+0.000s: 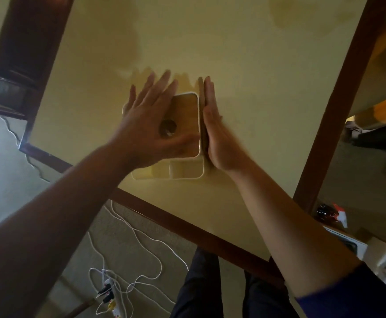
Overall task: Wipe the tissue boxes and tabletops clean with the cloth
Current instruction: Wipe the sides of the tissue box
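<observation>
A white tissue box with a wooden lid and a round hole stands in the middle of the pale yellow tabletop. My left hand lies flat on the lid with straight, spread fingers, covering its left part. My right hand presses flat against the box's right side, fingers straight and pointing away from me. No cloth is in view.
The tabletop has a dark wooden rim. White cables and a power strip lie on the floor at the lower left. A dark chair stands at the upper left. My legs are below the table's near edge.
</observation>
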A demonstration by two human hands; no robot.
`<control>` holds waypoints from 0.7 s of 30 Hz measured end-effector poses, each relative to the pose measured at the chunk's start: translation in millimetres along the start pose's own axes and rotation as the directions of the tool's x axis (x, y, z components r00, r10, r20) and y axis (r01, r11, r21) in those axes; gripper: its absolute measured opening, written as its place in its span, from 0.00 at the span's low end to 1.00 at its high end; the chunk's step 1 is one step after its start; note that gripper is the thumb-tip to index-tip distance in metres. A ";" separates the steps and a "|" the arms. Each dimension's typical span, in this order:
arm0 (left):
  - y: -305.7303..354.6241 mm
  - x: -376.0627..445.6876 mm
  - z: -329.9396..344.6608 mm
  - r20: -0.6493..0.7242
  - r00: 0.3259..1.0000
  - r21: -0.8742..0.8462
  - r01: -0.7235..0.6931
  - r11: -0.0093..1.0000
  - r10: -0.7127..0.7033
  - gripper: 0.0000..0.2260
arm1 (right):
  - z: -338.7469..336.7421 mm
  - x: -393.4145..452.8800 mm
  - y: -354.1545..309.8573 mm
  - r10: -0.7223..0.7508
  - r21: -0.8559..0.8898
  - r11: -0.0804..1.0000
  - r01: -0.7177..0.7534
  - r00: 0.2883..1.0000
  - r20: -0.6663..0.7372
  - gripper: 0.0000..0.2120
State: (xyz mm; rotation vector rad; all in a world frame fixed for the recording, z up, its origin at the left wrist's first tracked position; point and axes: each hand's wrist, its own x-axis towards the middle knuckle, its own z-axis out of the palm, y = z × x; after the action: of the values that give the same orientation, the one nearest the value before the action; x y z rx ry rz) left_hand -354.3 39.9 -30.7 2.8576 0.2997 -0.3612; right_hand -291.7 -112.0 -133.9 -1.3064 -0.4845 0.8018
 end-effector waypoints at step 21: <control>12.5 -27.4 29.3 -0.119 0.970 0.004 0.213 0.977 -0.211 0.61 | 1.3 -84.6 0.7 0.101 -0.012 0.995 -0.101 0.994 0.036 0.25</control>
State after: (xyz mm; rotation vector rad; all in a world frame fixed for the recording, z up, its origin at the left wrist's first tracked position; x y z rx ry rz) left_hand -383.7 15.5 -48.2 2.8751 0.6316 -0.2350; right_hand -347.6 -174.7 -124.3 -1.3359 -0.4551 0.9098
